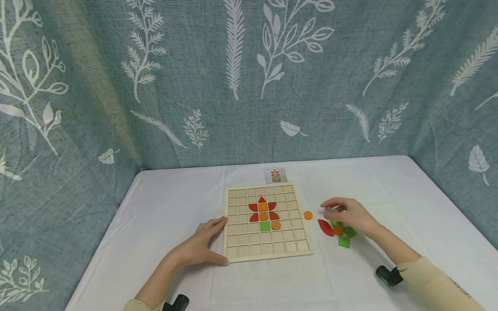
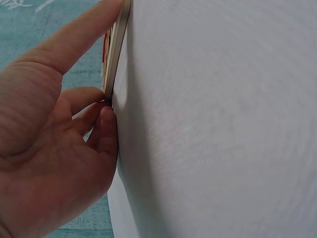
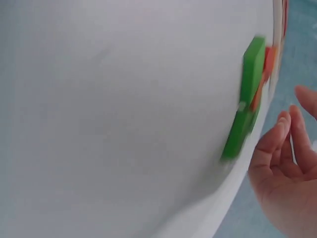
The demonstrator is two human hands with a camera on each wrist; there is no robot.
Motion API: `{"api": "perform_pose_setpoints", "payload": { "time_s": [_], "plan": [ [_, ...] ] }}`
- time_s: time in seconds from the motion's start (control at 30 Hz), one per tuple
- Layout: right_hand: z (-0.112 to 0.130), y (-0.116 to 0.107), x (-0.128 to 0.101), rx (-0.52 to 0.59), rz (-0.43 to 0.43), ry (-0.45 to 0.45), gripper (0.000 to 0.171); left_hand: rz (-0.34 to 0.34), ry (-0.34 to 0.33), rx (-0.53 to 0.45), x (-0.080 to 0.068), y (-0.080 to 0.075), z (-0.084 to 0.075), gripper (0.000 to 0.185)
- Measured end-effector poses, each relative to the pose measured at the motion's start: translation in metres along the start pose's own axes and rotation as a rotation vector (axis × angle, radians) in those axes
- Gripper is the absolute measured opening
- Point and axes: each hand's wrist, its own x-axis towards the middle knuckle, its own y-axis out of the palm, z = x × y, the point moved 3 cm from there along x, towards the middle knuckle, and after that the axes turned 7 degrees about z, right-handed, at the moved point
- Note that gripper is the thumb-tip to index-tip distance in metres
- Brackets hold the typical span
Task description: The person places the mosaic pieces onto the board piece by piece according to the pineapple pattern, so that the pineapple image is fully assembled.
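Note:
A pale wooden grid board lies on the table with red, orange and green pieces forming a figure in its cells. My left hand rests against the board's left side, its thumb by the near corner and its fingers further along the edge. To the right of the board, my right hand hovers above loose pieces, fingers loosely bent and nothing visible between them. Below it lie a red leaf-shaped piece, an orange piece and several green pieces. An orange disc sits between board and right hand.
Behind the board lies a small card printed with a coloured figure on a grid. White cloth covers the table. A blue-green curtain with white leaf patterns stands around the back and sides.

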Motion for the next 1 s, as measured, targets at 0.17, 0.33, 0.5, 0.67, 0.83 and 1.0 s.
{"api": "perform_pose_setpoints", "payload": {
  "time_s": [0.17, 0.33, 0.5, 0.67, 0.83, 1.0],
  "plan": [
    [-0.013, -0.013, -0.008, -0.036, 0.000, 0.051, 0.035, 0.001, 0.002, -0.002, 0.001, 0.000, 0.001, 0.111],
    [-0.019, -0.018, -0.013, -0.076, 0.028, 0.052, 0.035, 0.003, 0.006, 0.000, 0.001, 0.001, 0.003, 0.110],
    [-0.020, -0.018, -0.014, -0.093, 0.056, 0.035, 0.037, -0.007, 0.004, 0.010, 0.001, 0.001, 0.003, 0.110],
    [-0.017, -0.015, -0.012, -0.137, 0.134, -0.016, 0.044, -0.014, 0.013, 0.017, 0.001, 0.001, 0.004, 0.109],
    [-0.016, -0.014, -0.012, -0.167, 0.180, -0.051, 0.052, -0.017, 0.016, 0.015, 0.002, 0.002, 0.006, 0.110],
    [-0.020, -0.015, -0.007, -0.161, 0.099, -0.034, 0.049, -0.016, 0.016, 0.017, 0.003, 0.004, 0.007, 0.110]
  ]
}}
